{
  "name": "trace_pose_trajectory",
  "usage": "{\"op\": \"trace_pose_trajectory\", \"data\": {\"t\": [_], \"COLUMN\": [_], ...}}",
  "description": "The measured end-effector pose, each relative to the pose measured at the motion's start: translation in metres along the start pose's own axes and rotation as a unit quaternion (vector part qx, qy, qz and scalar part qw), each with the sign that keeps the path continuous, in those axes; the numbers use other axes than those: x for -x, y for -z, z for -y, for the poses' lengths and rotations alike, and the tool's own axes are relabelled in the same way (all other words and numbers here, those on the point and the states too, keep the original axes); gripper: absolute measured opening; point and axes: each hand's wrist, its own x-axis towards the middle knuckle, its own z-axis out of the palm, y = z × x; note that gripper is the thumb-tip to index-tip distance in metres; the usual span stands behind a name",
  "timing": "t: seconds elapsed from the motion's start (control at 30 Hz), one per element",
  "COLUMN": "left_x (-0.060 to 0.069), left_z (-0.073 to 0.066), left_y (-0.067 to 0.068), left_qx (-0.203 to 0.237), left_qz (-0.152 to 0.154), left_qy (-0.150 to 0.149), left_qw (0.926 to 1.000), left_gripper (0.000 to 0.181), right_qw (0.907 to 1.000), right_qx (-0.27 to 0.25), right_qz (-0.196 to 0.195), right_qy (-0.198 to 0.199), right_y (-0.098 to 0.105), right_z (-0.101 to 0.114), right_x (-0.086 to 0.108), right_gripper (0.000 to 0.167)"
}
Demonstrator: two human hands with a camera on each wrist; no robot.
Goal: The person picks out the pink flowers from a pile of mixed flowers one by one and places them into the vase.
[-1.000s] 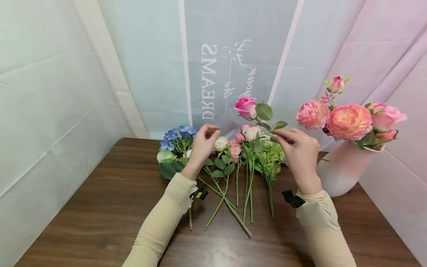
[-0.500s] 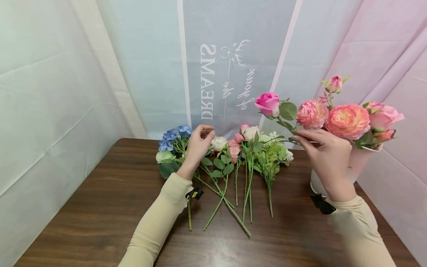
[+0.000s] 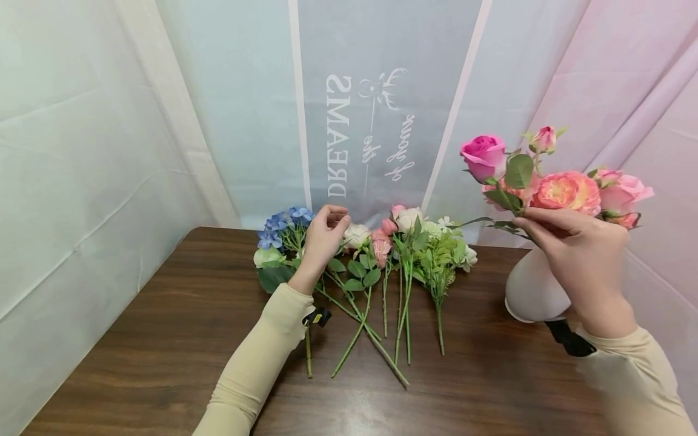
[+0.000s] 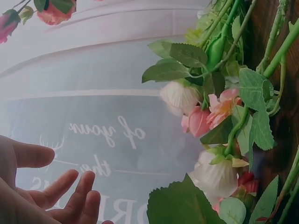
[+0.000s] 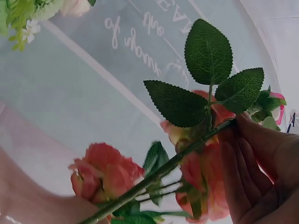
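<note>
My right hand [image 3: 586,263] pinches the stem of a magenta rose [image 3: 484,157] between thumb and fingers, in front of the flowers in a white-and-pink vase [image 3: 537,287]. In the right wrist view the stem [image 5: 163,171] runs down-left from the right hand [image 5: 261,172], with three green leaves [image 5: 209,53] beside the grip. My left hand [image 3: 325,237] hovers over the flowers on the table, fingers loosely bent and holding nothing; the left wrist view shows the left hand [image 4: 51,191] apart from the white roses [image 4: 215,175].
Blue hydrangea [image 3: 280,225], a pale green flower [image 3: 267,257], pink and white blooms [image 3: 409,219] and leafy greens [image 3: 436,260] lie across the back of the brown table [image 3: 163,339], stems toward the front. Orange-pink flowers [image 3: 567,189] stand in the vase. Printed cloth [image 3: 371,36] hangs behind.
My right hand has carried the magenta rose rightward, from above the lying flowers to in front of the vase's blooms. My left hand has shifted slightly left and stays empty.
</note>
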Motion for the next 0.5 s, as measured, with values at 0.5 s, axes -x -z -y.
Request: {"op": "trace_pose_trajectory", "data": {"t": [0.5], "left_x": [-0.001], "left_z": [0.014], "left_y": [0.015], "left_qx": [-0.014], "left_qz": [-0.007], "left_qy": [-0.003], "left_qw": [0.9999], "left_gripper": [0.022], "right_qw": [0.9913], "right_qx": [-0.105], "right_qz": [-0.025], "right_qy": [-0.075], "right_y": [0.033], "right_z": [-0.005], "right_x": [-0.029], "right_gripper": [0.021]}}
